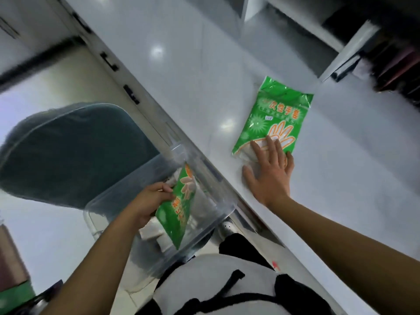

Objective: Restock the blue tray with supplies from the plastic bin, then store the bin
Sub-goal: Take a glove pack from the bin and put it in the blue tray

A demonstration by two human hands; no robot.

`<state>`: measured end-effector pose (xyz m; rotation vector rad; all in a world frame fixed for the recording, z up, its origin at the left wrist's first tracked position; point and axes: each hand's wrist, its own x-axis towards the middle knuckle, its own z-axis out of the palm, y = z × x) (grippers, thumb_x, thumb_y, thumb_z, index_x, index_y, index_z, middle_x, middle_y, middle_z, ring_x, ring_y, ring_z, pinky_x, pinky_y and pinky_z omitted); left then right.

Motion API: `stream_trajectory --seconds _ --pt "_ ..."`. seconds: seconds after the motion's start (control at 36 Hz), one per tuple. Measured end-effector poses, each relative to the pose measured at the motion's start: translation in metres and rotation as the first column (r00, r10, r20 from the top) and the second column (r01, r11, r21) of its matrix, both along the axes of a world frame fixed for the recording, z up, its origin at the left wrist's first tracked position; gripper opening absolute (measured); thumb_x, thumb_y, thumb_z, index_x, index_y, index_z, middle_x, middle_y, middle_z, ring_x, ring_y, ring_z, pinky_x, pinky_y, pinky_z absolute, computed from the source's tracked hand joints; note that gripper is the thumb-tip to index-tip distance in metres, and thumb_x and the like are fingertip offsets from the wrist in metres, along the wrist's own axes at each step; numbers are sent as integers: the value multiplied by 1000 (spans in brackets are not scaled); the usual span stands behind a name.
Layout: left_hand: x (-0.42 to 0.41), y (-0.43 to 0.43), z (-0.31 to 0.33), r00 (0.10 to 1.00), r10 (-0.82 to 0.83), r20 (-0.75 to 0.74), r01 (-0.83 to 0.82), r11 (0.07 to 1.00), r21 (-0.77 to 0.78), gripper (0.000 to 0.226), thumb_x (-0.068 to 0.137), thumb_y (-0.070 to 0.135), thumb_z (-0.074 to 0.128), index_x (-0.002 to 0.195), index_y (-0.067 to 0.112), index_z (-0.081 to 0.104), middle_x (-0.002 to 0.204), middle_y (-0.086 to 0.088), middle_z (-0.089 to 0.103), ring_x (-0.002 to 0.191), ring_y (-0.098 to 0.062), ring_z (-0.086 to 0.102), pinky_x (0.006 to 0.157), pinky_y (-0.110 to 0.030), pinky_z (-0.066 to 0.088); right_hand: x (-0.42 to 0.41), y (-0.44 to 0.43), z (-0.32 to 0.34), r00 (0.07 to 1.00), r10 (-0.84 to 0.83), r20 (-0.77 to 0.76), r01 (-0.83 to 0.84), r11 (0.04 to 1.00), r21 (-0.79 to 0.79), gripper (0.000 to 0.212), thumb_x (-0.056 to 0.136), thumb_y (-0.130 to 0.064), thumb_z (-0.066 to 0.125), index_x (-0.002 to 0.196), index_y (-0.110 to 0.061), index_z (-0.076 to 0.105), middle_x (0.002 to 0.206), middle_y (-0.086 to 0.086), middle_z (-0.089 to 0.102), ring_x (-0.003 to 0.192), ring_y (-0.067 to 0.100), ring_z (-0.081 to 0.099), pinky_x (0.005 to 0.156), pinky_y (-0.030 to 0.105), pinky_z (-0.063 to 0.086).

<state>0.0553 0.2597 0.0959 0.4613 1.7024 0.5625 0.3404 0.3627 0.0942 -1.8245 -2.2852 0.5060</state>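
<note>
Head view. Reaches with the left hand into the clear plastic bin, low beside the desk edge and in front of a dark-cushioned chair. Grips the tilted packet there, a green glove pack, with fingers curled round its upper edge and white items below it. Rests the right hand flat on the desk, fingers straight and spread, tips on the near end of the flat packet, a matching green pack. Shows no blue tray anywhere, so cannot tell where it stands.

For a clean lift:
- Keep the pinch firm, since glossy film probably slips.
- Draw the tilted packet straight up past the rim rather than sideways, sparing the white items a drag.
- Watch the bin. Cannot tell what carries it, and a tug on one wall could tip it.
- Set the pack down just beside the flat packet, edges square, for one easy carry to the tray.
</note>
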Motion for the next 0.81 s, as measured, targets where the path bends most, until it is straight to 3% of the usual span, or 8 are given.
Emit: stream_trajectory --seconds 0.14,0.25,0.31,0.44,0.58,0.67,0.75,0.81 --pt "2 -19 96 966 -231 -118 244 963 114 14 85 -6 68 84 5 61 84 -24 61 81 -28 57 77 -34 45 11 -12 23 948 126 -292 -120 992 37 52 85 -36 65 132 -15 60 153 16 39 144 36 31 115 55 21" --pt "10 -19 150 907 -319 -275 363 923 128 13 87 -3 69 80 7 64 91 -19 75 89 -36 72 82 -52 55 -4 -13 64 724 406 -557 -471 882 31 48 88 -23 69 135 -14 58 146 8 49 136 20 45 114 35 33" --pt "18 -11 171 806 -428 -409 506 856 101 12 87 3 70 80 11 66 86 -3 77 80 -18 75 78 -46 59 -16 -8 88 631 544 -552 -605 791 88 54 87 -31 67 137 -14 56 144 7 52 133 16 46 112 24 32" --pt "43 6 214 500 -554 -665 746 666 6 13 87 17 72 81 27 66 81 19 71 76 4 67 74 -39 57 -41 1 123 558 742 -371 -766 633 114 53 85 -29 74 133 -15 60 131 5 64 119 26 59 97 41 45" --pt "64 32 245 251 -582 -773 829 542 -138 8 89 31 63 86 39 65 85 20 69 77 0 63 70 -37 54 -36 5 124 545 710 -446 -747 653 127 31 90 -28 67 120 -21 68 103 1 72 92 23 65 75 37 49" --pt "77 51 246 84 -385 -919 824 546 -153 12 88 30 63 93 38 71 108 14 70 100 -15 64 86 -37 50 -25 11 117 603 551 -576 -652 757 42 18 87 -25 71 105 -23 73 76 -10 66 68 10 56 63 31 42" --pt "97 64 233 242 -12 -970 786 589 189 34 84 25 63 117 22 71 137 -3 57 132 -25 48 111 -48 34 -10 18 101 637 224 -738 -499 849 -172 3 85 -20 75 85 -23 75 60 -15 58 57 -1 50 58 24 36" --pt "114 65 216 494 196 -847 616 609 500 42 84 20 63 126 25 63 141 1 51 134 -11 43 114 -26 31 5 23 90 559 -113 -822 -325 882 -342 10 82 -15 77 74 -19 73 59 -11 60 58 3 53 60 26 39"
